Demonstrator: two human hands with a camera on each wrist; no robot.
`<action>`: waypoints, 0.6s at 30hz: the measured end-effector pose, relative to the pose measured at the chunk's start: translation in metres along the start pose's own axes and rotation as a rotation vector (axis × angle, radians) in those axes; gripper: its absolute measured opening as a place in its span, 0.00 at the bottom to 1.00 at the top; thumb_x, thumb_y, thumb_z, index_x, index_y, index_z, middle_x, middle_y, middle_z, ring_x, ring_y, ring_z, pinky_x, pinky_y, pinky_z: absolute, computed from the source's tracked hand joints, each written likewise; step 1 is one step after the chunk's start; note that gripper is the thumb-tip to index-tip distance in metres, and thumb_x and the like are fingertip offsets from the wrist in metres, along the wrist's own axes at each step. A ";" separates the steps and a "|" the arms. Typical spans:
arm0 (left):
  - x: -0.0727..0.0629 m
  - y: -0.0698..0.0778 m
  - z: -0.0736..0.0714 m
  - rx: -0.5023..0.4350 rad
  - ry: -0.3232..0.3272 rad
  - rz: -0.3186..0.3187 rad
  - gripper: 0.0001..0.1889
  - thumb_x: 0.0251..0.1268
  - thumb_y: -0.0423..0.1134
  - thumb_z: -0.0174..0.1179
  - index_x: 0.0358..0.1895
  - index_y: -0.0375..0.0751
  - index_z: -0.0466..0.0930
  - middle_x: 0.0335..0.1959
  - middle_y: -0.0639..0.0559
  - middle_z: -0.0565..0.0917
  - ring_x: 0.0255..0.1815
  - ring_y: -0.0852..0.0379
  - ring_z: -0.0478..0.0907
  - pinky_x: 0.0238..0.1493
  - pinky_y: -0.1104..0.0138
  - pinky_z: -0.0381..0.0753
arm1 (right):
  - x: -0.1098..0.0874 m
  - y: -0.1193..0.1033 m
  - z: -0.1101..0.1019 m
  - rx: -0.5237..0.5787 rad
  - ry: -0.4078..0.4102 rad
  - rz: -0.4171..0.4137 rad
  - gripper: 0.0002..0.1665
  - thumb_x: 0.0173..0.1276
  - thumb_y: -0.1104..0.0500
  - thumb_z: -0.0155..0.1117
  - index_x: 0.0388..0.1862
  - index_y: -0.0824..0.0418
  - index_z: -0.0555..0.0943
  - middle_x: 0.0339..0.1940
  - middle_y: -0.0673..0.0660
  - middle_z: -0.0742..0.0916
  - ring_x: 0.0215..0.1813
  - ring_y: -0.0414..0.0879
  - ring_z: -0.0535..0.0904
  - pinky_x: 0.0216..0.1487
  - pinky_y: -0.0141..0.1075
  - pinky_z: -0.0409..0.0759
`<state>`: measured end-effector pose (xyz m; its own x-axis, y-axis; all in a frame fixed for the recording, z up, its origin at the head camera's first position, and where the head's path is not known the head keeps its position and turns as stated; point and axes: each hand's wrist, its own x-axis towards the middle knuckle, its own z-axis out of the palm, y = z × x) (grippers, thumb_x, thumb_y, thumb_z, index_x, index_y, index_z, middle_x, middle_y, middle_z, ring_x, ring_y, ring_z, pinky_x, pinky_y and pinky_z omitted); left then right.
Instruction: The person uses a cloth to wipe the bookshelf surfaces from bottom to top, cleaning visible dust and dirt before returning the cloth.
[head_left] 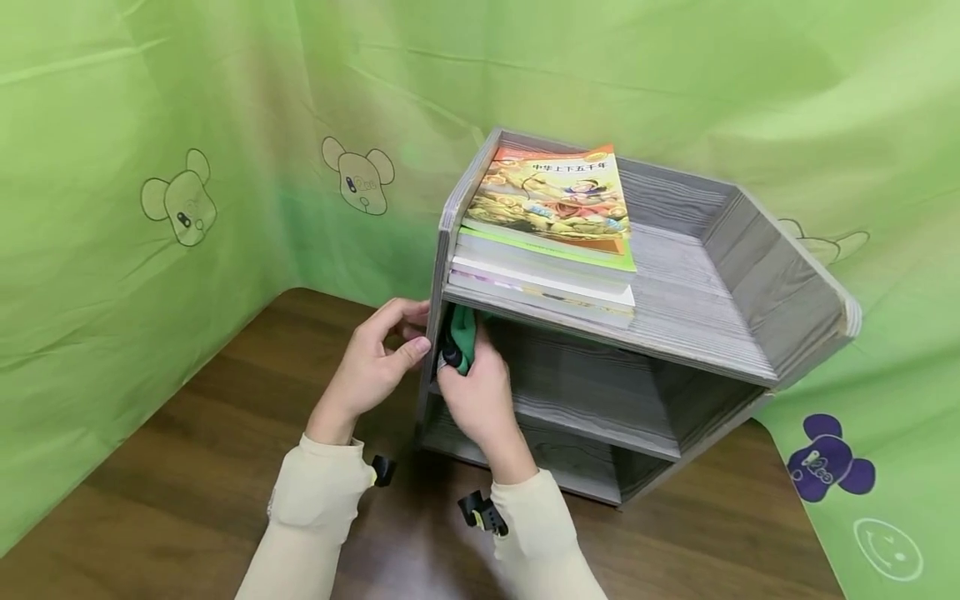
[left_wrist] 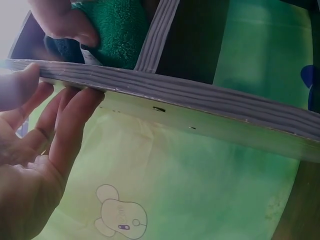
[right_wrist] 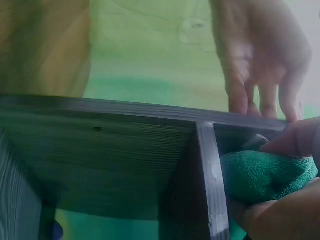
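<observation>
A green, fluffy terry-textured item [head_left: 464, 333] is in the upper compartment of a grey wood-grain shelf unit [head_left: 600, 432], against its left side panel [left_wrist: 200, 106]. My right hand [head_left: 480, 390] reaches into that compartment and grips it, thumb on one side and fingers on the other in the right wrist view. A black part [head_left: 452, 353] and a small white piece [right_wrist: 256, 142] show beside the green pile [right_wrist: 262, 172]. Outside the panel, my left hand [head_left: 369, 367] rests its fingertips on the panel, thumb at the front edge.
Several books [head_left: 551, 204] lie stacked on the unit's top at the left, inside a raised rim. The unit stands on a brown wooden table [head_left: 187, 467]. Green cloth [head_left: 225, 100] with cartoon mouse heads hangs behind and at both sides.
</observation>
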<state>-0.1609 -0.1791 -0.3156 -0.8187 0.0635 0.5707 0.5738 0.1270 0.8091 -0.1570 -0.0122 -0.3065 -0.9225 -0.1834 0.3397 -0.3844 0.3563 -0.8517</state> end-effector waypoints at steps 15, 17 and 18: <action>0.000 -0.002 0.002 -0.041 -0.012 -0.026 0.20 0.65 0.20 0.60 0.61 0.29 0.76 0.50 0.39 0.78 0.39 0.51 0.77 0.33 0.64 0.84 | 0.007 -0.009 -0.008 0.113 -0.057 -0.005 0.22 0.62 0.69 0.55 0.56 0.62 0.76 0.31 0.55 0.77 0.33 0.47 0.71 0.34 0.39 0.71; 0.001 -0.002 0.001 -0.044 -0.014 -0.032 0.21 0.65 0.20 0.60 0.61 0.29 0.76 0.50 0.40 0.78 0.38 0.50 0.77 0.34 0.63 0.84 | 0.002 -0.010 -0.008 0.136 -0.058 -0.017 0.26 0.60 0.70 0.54 0.59 0.60 0.77 0.34 0.54 0.79 0.35 0.46 0.73 0.36 0.38 0.72; 0.002 -0.001 0.001 -0.042 -0.016 -0.033 0.21 0.66 0.20 0.60 0.61 0.29 0.76 0.50 0.40 0.78 0.39 0.50 0.78 0.34 0.63 0.84 | -0.003 -0.011 -0.008 0.147 -0.062 -0.033 0.28 0.60 0.70 0.54 0.61 0.59 0.76 0.35 0.54 0.80 0.36 0.46 0.74 0.37 0.38 0.73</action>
<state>-0.1631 -0.1783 -0.3160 -0.8370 0.0760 0.5419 0.5470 0.0874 0.8326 -0.1504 -0.0080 -0.2946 -0.9039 -0.2507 0.3466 -0.4006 0.2119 -0.8914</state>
